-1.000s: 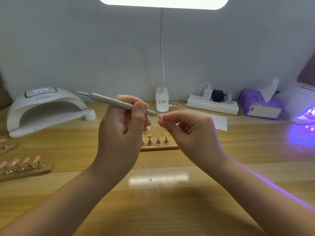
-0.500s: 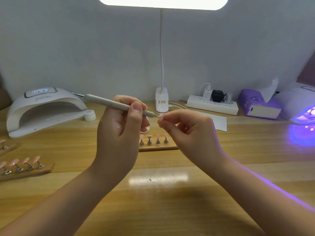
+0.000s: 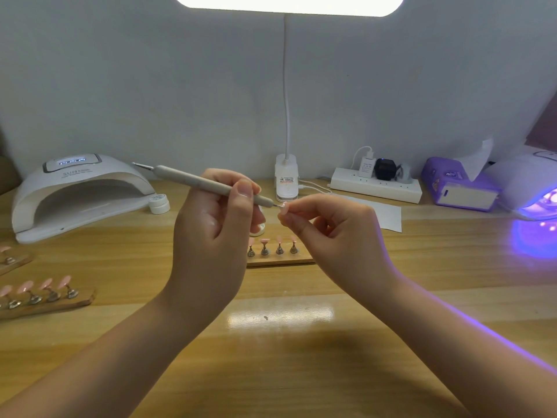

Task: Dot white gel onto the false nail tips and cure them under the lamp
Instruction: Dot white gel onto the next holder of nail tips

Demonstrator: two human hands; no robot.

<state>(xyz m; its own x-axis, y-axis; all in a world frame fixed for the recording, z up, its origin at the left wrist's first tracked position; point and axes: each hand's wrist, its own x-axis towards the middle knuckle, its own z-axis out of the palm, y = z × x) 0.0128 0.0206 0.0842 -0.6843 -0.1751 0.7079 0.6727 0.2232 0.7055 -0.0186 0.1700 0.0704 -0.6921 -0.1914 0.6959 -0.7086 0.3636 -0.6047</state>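
Observation:
My left hand (image 3: 211, 236) grips a grey dotting pen (image 3: 193, 179), its right tip meeting a pink false nail tip (image 3: 282, 207) pinched in my right hand (image 3: 334, 236). Both hands hover above a wooden holder (image 3: 280, 260) carrying several pink nail tips on metal stands. A small white gel pot (image 3: 159, 203) sits by the white curing lamp (image 3: 75, 191) at the back left. A second lamp (image 3: 530, 188) glows purple at the far right.
Two more wooden holders (image 3: 45, 300) with pink tips lie at the left edge. A desk lamp base (image 3: 287, 182), a power strip (image 3: 376, 185), a white paper sheet (image 3: 388, 215) and a purple tissue box (image 3: 458, 188) line the back of the table.
The pen has tilted slightly, its far end dipping lower and leftward. Both hands have stayed almost in place, with the pen tip still at the held nail tip.

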